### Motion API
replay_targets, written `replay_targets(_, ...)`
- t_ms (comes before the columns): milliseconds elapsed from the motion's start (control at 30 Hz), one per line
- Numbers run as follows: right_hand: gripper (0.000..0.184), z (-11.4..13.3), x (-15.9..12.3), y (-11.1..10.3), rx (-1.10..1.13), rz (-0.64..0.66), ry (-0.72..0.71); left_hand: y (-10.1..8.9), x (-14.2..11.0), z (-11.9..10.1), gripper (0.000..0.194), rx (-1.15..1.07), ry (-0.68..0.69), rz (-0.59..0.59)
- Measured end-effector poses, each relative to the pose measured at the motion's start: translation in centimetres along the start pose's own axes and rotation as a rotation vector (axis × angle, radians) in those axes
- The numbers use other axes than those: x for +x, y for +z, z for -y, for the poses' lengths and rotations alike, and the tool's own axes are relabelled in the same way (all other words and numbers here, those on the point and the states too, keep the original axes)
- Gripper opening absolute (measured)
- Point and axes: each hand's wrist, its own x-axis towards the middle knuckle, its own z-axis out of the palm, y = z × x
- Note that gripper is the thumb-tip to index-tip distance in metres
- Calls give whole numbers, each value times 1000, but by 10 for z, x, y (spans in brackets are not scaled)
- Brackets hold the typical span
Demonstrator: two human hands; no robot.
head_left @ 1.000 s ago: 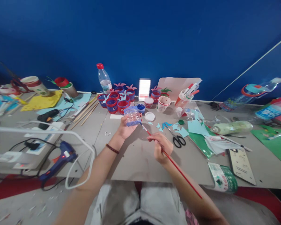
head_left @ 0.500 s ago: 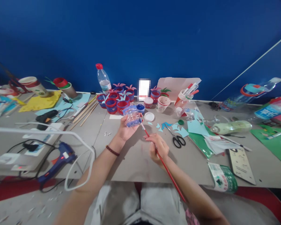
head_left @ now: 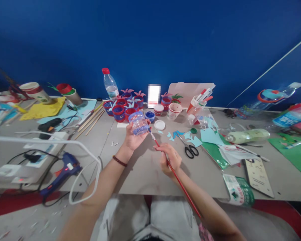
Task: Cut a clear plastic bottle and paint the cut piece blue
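Note:
My left hand (head_left: pixel 132 139) is closed around a clear plastic cup (head_left: pixel 139 123), which looks like a cut bottle section with blue paint around its rims. The cup is tilted above the table. In my right hand (head_left: pixel 170 158) is a long red paintbrush (head_left: pixel 184 189), its blue-tipped bristles at the cup's lower right edge. Whether the bristles touch the cup I cannot tell. Just behind the cup stands an open jar of blue paint (head_left: pixel 149 116), with a white lid (head_left: pixel 160 125) lying beside it.
Several red-and-blue painted cups (head_left: pixel 118 113) stand behind my left hand. Black-handled scissors (head_left: pixel 191 151) and blue paper scraps (head_left: pixel 179 134) lie to the right. A blue glue gun (head_left: pixel 69 167), a power strip (head_left: pixel 43 157) and a looping white cable (head_left: pixel 100 167) occupy the left.
My left hand has shifted slightly left with the cup, which has turned a little. The brush tip has moved slightly left along with it.

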Motion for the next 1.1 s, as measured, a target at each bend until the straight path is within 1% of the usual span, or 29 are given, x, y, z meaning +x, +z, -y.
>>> replay_targets(133, 30, 0, 0, -1, -22, -8, 30, -1, 0, 2, 44, 4, -7, 10)
replay_targets(267, 31, -1, -1, 0, -30, 29, 12, -3, 0, 3, 42, 52, -2, 12)
replay_targets(367, 30, -2, -1, 0, -11, 32, 8, -4, 1, 3, 43, 65, 6, 13)
replay_targets(467, 28, -1, 0, 0, 26, 20, -3, -5, 2, 3, 45, 52, 11, 10)
replay_targets(600, 31, 1, 3, -2, 45, -18, -37, -3, 2, 1, 41, 42, 6, -6)
replay_targets(700, 30, 0, 3, -3, 18, -46, -13, -3, 2, 1, 43, 48, -2, -6)
replay_targets(800, 29, -2, 1, -2, -13, -15, 10, -4, 1, 2, 44, 58, -17, 11)
replay_targets(900, 29, -3, 0, -1, -28, 20, 2, -7, 1, 3, 45, 57, -21, 28)
replay_targets(1100, 29, -2, 3, -2, -13, 9, -42, -9, 2, 2, 42, 45, -16, 19)
